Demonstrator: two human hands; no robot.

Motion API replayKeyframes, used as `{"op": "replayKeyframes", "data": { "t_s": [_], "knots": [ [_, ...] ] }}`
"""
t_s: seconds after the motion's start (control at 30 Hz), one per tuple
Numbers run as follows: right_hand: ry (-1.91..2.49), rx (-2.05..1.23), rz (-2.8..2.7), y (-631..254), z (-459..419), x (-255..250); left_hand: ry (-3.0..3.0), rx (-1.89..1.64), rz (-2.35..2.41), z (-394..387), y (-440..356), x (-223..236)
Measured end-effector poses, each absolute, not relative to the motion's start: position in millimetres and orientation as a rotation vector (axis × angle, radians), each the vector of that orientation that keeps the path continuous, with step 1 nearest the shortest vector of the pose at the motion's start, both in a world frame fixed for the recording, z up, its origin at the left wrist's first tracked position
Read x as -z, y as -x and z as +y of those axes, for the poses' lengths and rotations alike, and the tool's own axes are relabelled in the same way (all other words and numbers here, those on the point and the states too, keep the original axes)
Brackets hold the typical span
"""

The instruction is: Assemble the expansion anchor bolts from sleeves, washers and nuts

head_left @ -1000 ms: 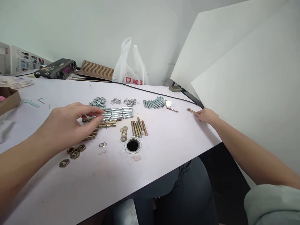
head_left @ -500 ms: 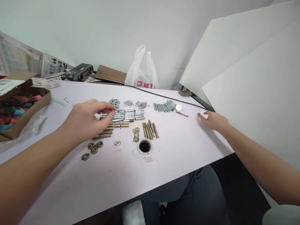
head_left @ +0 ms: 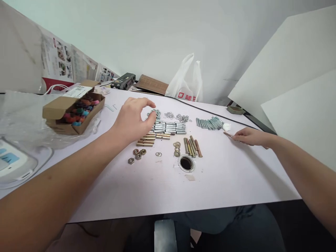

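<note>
Right hand (head_left: 248,136): over the right part of the white desk (head_left: 236,182), near its right edge, fingers drawn together on one end of a copper-coloured bolt.
Copper-coloured bolt (head_left: 228,134): juts from those fingertips towards the left and the back edge; the end inside the grip is hidden.
White scrap (head_left: 227,126): crumpled, just behind the bolt, beside the row of silver bolts (head_left: 210,123).
Left hand (head_left: 132,117): well apart from that bolt, left of the desk's middle; thumb and forefinger curve apart, with silver nuts (head_left: 157,112) showing just past the gap.
Silver tubes (head_left: 170,128): stacked in rows just right of the left thumb, partly behind it; whether it touches them I cannot tell.
Brass-toned tubes (head_left: 146,141): in front of the silver ones, nearer the front edge.
Hex nuts (head_left: 138,156): a loose group in front of the brass-toned tubes, with two rings (head_left: 158,154) to their right.
Gold bolts (head_left: 193,147): side by side near the desk's middle, between the two hands, gold washers (head_left: 177,148) at their left.
Desk hole: metal rim (head_left: 193,163) just in front of the gold bolts.
Carton (head_left: 64,129): open, towards the back left corner, coloured pieces inside.
Plastic bag (head_left: 185,85): white, standing at the back edge.
</note>
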State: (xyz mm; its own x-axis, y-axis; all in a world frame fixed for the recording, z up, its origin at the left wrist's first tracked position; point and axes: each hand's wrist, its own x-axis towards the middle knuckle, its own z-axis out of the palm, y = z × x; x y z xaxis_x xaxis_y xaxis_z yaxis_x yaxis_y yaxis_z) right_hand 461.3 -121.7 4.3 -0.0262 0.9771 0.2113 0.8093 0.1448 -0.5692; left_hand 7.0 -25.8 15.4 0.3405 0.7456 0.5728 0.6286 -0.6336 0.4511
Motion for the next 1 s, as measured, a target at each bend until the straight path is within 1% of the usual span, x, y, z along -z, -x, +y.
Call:
{"op": "replayKeyframes", "data": {
  "t_s": [0.07,0.1,0.13,0.27,0.4,0.5,0.6,0.73,0.87,1.0],
  "knots": [
    [1.855,-0.614,-1.934,-435.0,-127.8,-19.1,-2.432,-1.173,1.255,-23.4,-6.7,-13.7],
    [1.99,-0.789,-1.899,-417.3,-129.3,-26.4,-2.42,-1.148,1.218,-22.7,-7.3,-12.2],
    [2.017,-0.896,-1.872,-397.2,-129.3,-32.8,-2.399,-1.099,1.156,-22.4,-8.5,-10.3],
    [1.68,-0.954,-2.043,-306.6,-113.6,-41.4,-2.165,-0.825,0.818,-25.7,-17.4,-1.8],
    [1.329,-1.025,-2.168,-234.7,-86.6,-24.5,-2.003,-0.76,0.647,-28.7,-20.5,0.0],
    [1.207,-0.994,-2.146,-213.2,-71.0,-11.1,-2.025,-0.797,0.69,-26.3,-16.2,-2.6],
    [1.295,-0.868,-2.155,-219.9,-65.1,-8.5,-2.101,-0.802,0.762,-23.0,-13.5,-2.7],
    [1.452,-0.774,-2.258,-237.6,-73.6,-18.6,-2.178,-0.624,0.78,-22.0,-17.1,3.6],
    [1.385,-0.79,-2.413,-226.6,-91.6,-23.0,-2.304,-0.606,0.775,-20.7,-20.6,10.2],
    [1.412,-0.575,-2.475,-208.2,-97.1,-19.2,-2.282,-0.475,0.823,-19.5,-19.7,11.6]
  ]
}}
